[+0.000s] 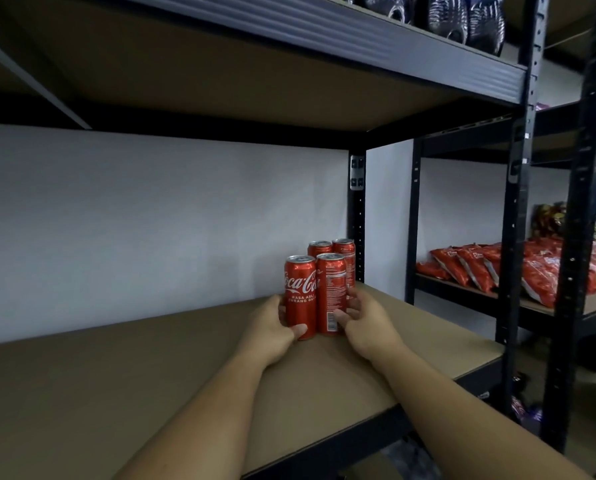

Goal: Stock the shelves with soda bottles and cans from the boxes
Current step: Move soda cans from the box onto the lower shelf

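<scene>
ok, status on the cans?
Left hand grips front-left Coca-Cola can, right hand grips front-right can. Both upright on shelf, two rear cans close behind. Nothing in the way.

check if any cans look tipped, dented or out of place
Nothing is tipped, dented or spilled. Four cans stand upright in a tight square on the shelf. The left hand grips the front left can, the right hand the front right can, whose barcode side faces out, not its logo.
</scene>
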Tool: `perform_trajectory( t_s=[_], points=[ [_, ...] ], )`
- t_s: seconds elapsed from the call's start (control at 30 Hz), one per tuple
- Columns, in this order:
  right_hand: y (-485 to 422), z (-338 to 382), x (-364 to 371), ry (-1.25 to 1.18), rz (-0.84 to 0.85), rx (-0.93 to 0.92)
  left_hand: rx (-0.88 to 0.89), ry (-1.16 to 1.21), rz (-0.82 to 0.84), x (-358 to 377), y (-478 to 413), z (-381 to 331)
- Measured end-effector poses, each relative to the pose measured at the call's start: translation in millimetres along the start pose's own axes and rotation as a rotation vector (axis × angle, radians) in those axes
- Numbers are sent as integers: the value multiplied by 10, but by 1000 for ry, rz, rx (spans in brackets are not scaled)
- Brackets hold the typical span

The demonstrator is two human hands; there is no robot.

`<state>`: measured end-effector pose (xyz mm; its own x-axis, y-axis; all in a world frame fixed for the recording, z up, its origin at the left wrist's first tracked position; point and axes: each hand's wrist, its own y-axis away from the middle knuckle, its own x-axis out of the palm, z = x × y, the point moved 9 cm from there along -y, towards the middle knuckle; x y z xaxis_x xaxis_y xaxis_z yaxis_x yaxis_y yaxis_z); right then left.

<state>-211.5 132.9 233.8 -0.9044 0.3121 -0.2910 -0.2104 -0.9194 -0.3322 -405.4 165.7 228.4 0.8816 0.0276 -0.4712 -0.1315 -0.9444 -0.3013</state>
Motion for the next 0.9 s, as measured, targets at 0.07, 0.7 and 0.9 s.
perform_trajectory(
  t_s=[0.07, 0.7, 0.9],
  points=[
    [-23, -11, -24, 56, -44, -16, 5, 21, -28, -17, -2, -19],
    [-65, -53, -100, 62, -109, -33, -19, 52, -135, -110, -3, -21],
    [-83, -70, -71, 79, -83, -20, -3, -38, -149, -130, -18, -22]
  ],
)
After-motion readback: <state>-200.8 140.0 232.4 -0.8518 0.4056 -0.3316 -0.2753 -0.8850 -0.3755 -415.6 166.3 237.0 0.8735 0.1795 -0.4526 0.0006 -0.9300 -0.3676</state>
